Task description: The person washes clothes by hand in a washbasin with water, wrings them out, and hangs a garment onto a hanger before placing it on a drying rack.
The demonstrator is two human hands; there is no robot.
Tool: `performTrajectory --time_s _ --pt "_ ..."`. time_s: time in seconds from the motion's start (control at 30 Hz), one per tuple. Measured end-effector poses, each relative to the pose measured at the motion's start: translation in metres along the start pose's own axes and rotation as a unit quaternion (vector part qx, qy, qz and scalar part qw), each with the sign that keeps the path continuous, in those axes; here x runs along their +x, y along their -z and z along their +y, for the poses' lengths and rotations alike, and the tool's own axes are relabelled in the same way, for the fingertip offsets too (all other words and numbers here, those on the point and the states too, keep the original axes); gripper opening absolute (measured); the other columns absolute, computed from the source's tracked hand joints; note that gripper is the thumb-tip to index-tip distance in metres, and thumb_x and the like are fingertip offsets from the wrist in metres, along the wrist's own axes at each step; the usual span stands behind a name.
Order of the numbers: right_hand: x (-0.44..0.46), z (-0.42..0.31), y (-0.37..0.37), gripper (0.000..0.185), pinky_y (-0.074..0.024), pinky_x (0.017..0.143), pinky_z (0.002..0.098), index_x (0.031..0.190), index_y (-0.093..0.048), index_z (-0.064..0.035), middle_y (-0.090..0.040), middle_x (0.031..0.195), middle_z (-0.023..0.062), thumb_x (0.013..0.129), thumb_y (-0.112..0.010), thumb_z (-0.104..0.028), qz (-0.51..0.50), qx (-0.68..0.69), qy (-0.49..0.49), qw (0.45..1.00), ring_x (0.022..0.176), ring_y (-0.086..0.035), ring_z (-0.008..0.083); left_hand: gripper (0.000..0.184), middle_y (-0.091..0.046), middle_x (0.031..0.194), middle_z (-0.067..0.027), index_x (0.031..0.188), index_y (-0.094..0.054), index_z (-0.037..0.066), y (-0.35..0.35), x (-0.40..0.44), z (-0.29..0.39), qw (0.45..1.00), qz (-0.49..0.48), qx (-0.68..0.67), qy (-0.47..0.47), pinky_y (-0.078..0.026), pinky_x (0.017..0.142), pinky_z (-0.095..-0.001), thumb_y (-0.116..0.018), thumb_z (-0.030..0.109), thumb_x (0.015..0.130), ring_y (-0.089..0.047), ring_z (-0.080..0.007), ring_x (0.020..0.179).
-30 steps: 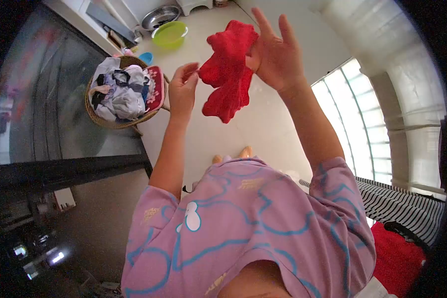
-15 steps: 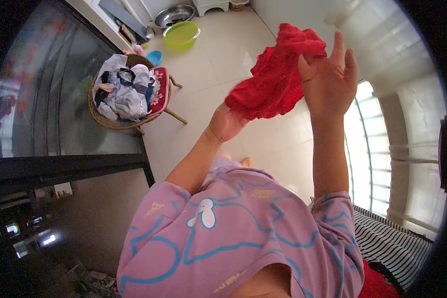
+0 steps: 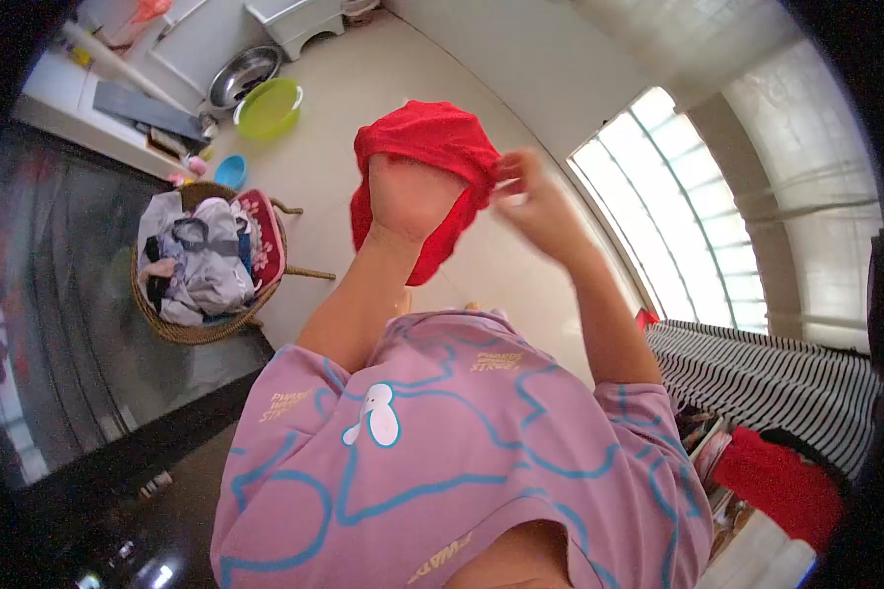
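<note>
A crumpled red cloth garment (image 3: 430, 130) is held up in front of me, over the floor. My left hand (image 3: 411, 196) is tucked into it, with the cloth draped over and around the fingers, which are hidden. The garment hangs from this hand, its lower end falling below the wrist. At the garment's right edge is my right hand (image 3: 540, 208), bent, with the fingertips against or very close to the cloth. Motion blurs this hand, and whether it pinches the edge is unclear.
On the left, a wicker chair (image 3: 182, 334) bears piled clothes (image 3: 211, 270) and a red flowered cushion (image 3: 262, 240). Behind it are a blue bowl (image 3: 231, 172), a green basin (image 3: 268, 110) and a metal basin (image 3: 228, 79). Striped fabric (image 3: 766, 378) and red cloth (image 3: 776, 481) lie at right.
The garment has moved left and lower in view and now wraps over my left hand. My right hand has come down to the garment's right edge. The camera view has turned.
</note>
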State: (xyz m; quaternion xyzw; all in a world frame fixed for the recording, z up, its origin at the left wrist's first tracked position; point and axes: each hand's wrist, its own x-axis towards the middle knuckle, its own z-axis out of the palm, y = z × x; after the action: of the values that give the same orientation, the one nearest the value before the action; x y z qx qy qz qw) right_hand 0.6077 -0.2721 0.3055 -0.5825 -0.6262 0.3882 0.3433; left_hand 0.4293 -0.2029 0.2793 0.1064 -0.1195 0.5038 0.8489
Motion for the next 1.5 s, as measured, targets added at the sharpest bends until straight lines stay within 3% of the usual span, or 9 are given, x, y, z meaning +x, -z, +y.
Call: performTrajectory --time_s 0.13,0.33,0.43,0.53,0.7,0.87,1.03,1.23,1.5 --pt "0.001 -0.026 -0.075 0.095 -0.0448 0.095 0.0428 0.150 -0.016 -0.0159 -0.035 0.136 0.0188 0.073 -0.067 0.001 0.170 -0.138 0.106 0.970 0.123 -0.042 0.0361 0.033 -0.060 0.118 -0.0158 0.109 -0.057 0.004 -0.006 0.007 0.005 0.998 0.043 -0.051 -0.019 -0.034 0.105 -0.0508 -0.047 0.031 0.092 -0.052 -0.0337 0.114" --pt "0.078 -0.016 -0.067 0.062 -0.0493 0.077 0.0379 0.138 -0.040 -0.0118 -0.050 0.110 0.0199 0.081 -0.057 0.007 0.387 -0.082 0.160 0.905 0.093 -0.053 0.0283 0.027 -0.061 0.110 -0.0085 0.103 -0.058 0.007 -0.009 0.039 0.047 0.994 0.100 0.047 -0.023 -0.041 0.095 -0.0482 -0.047 0.030 0.094 -0.054 -0.0276 0.106" --pt "0.103 -0.036 -0.020 0.033 -0.0532 0.071 0.0362 0.117 -0.054 -0.0116 -0.056 0.101 0.0182 0.085 -0.060 -0.004 0.456 -0.139 0.209 0.854 0.087 -0.058 0.0287 0.037 -0.058 0.124 -0.0207 0.118 -0.056 -0.002 0.050 0.067 0.097 0.989 -0.024 -0.013 0.146 -0.043 0.101 -0.0478 -0.040 0.025 0.097 -0.057 -0.0325 0.113" --pt "0.104 -0.076 0.013 0.028 -0.0547 0.073 0.0346 0.112 -0.058 -0.0058 -0.055 0.109 0.0166 0.084 -0.060 -0.007 0.414 -0.201 0.125 0.879 0.084 -0.063 0.0259 0.037 -0.064 0.112 -0.0150 0.116 -0.057 -0.001 0.020 0.075 0.100 0.942 0.135 0.210 0.223 -0.049 0.093 -0.0387 -0.041 0.026 0.098 -0.060 -0.0282 0.106" --pt "0.095 -0.107 0.046 0.020 -0.0480 0.085 0.0396 0.099 -0.067 -0.0045 -0.056 0.106 0.0203 0.080 -0.063 -0.007 0.428 -0.254 0.099 0.862 0.102 -0.055 0.0370 0.039 -0.069 0.096 -0.0132 0.108 -0.063 -0.003 -0.016 0.075 0.095 0.767 0.098 0.524 0.358 -0.054 0.082 -0.0367 -0.048 0.031 0.097 -0.067 -0.0252 0.087" --pt "0.067 -0.121 0.058 0.020 -0.0461 0.093 0.0416 0.099 -0.067 -0.0037 -0.058 0.113 0.0199 0.080 -0.064 -0.009 0.350 -0.253 -0.005 0.902 0.107 -0.056 0.0334 0.038 -0.066 0.095 -0.0074 0.111 -0.063 0.003 -0.027 0.086 0.043 0.690 0.000 0.719 0.086 -0.054 0.070 -0.0295 -0.068 0.033 0.088 -0.064 -0.0156 0.080" --pt "0.034 -0.083 0.064 0.019 -0.0544 0.072 0.0361 0.100 -0.067 -0.0119 -0.064 0.092 0.0103 0.081 -0.063 -0.008 0.342 -0.388 0.118 0.848 0.082 -0.066 0.0281 0.033 -0.056 0.102 -0.0190 0.107 -0.050 0.001 -0.066 0.093 -0.037 0.588 -0.115 0.798 -0.072 -0.046 0.083 -0.0459 -0.063 0.012 0.079 -0.056 -0.0390 0.096" --pt "-0.013 -0.059 0.087 0.018 -0.0518 0.068 0.0348 0.101 -0.067 -0.0116 -0.055 0.084 0.0071 0.085 -0.061 -0.005 0.339 -0.279 0.153 0.886 0.075 -0.058 0.0233 0.030 -0.061 0.098 -0.0140 0.114 -0.042 0.003 -0.093 0.078 -0.085 0.701 -0.095 0.706 0.043 -0.051 0.077 -0.0340 -0.058 0.005 0.089 -0.061 -0.0198 0.088" --pt "-0.047 0.032 0.075 0.049 -0.0564 0.074 0.0330 0.126 -0.047 -0.0132 -0.053 0.102 0.0092 0.083 -0.068 -0.004 0.348 -0.222 0.219 0.884 0.088 -0.059 0.0220 0.031 -0.067 0.092 -0.0229 0.116 -0.062 0.003 -0.087 0.082 -0.097 0.532 -0.223 0.805 0.136 -0.050 0.074 -0.0401 -0.053 0.012 0.086 -0.065 -0.0359 0.082"
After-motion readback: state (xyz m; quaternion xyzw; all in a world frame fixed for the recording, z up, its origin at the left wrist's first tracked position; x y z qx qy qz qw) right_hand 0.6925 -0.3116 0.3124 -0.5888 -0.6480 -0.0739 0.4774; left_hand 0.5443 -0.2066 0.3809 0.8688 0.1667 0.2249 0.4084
